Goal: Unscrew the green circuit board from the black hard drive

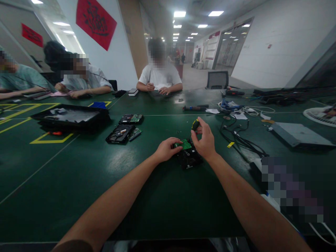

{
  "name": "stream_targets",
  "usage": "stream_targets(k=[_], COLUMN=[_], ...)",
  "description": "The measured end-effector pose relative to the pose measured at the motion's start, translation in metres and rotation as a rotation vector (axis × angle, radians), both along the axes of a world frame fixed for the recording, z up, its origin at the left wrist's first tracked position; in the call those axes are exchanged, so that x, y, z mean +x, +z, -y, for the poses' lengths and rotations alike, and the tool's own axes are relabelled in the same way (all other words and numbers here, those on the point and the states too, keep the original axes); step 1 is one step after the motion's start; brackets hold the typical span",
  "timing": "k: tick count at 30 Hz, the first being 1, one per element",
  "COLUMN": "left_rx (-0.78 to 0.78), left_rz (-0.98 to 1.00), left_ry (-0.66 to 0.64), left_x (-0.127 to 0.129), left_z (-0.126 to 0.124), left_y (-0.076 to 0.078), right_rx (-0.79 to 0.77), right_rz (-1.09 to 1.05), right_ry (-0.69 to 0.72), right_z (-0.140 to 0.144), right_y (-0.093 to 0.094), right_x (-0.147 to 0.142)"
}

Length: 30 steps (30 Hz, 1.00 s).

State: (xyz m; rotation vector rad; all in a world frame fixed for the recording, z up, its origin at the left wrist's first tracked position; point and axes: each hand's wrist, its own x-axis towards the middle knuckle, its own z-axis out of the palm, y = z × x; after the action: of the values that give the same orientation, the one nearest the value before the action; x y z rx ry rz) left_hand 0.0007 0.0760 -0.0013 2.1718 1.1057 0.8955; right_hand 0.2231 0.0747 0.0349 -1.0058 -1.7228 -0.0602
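A hard drive point(191, 160) with a black casing and a green circuit board point(186, 144) lies on the green table in front of me. My left hand point(169, 148) grips its left side, thumb and fingers at the edge of the board. In my right hand point(204, 140) is a screwdriver point(195, 124) with a yellow and black handle, held upright in the fingertips over the board's right side. The screwdriver's tip is hidden by the hand. A few tiny screws point(179, 132) lie just beyond the drive.
More hard drives point(120, 133) and a loose circuit board point(135, 134) sit to the left, near a black tray point(70, 113). Black cables point(243, 140) and a grey metal box point(301, 134) are on the right. A person point(160, 75) works across the table; others sit at left.
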Motion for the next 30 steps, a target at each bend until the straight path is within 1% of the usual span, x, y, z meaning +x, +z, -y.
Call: stream_targets(k=[4, 9, 14, 20, 24, 30], left_rx=[0.002, -0.002, 0.009, -0.024, -0.004, 0.01], left_rz=[0.003, 0.001, 0.009, 0.002, 0.006, 0.012], left_ry=[-0.002, 0.0, 0.001, 0.009, 0.008, -0.002], left_x=[0.0, -0.0001, 0.0001, 0.0012, 0.0009, -0.0001], left_z=[0.001, 0.0002, 0.0, -0.0003, -0.0001, 0.0012], left_y=[0.0013, 0.0001, -0.0004, 0.0003, 0.0, 0.0012], right_rx=[0.002, -0.006, 0.007, 0.006, 0.014, 0.005], right_rz=[-0.002, 0.0, 0.01, 0.017, -0.002, -0.001], right_ry=[-0.032, -0.008, -0.044, -0.014, -0.041, -0.006], right_z=[-0.0003, -0.0002, 0.0006, -0.0001, 0.0001, 0.0011], right_y=[-0.0008, -0.0013, -0.0001, 0.0004, 0.0003, 0.0009], right_x=[0.0008, 0.0002, 0.0, -0.0011, -0.0011, -0.0007])
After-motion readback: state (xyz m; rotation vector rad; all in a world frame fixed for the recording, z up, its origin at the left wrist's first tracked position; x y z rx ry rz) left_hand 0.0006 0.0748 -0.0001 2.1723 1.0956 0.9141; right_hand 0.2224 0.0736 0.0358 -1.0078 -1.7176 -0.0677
